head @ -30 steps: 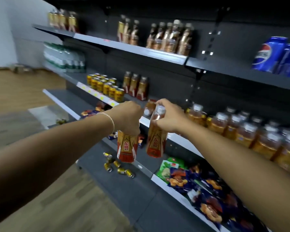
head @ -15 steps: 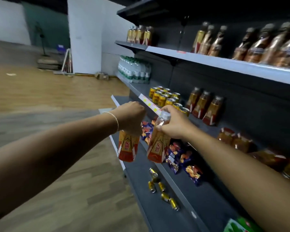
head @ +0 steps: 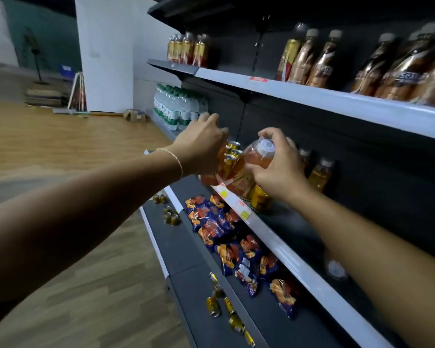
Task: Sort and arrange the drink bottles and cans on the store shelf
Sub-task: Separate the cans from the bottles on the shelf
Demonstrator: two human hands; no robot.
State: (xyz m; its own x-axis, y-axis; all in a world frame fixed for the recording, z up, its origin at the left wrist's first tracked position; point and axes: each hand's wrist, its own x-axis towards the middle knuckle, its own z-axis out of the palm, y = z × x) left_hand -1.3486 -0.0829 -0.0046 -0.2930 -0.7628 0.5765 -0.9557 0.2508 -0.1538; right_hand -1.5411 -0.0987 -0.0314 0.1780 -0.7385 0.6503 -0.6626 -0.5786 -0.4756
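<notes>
Holding amber plastic white-capped bottle (head: 258,158), right hand (head: 278,172) grips its neck; left hand (head: 201,149) clutches second orange-labelled bottle (head: 209,179), centre frame. Stand both upright, clear of gold cans (head: 232,153).

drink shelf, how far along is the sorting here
Roughly midway. Done: water bottles grouped at the far end of the middle shelf, brown bottles lined up on top. In hand: the left hand grips an orange bottle and the right hand a second orange bottle, above the standing gold cans. Left: loose cans lie tipped on the bottom shelf.
</notes>
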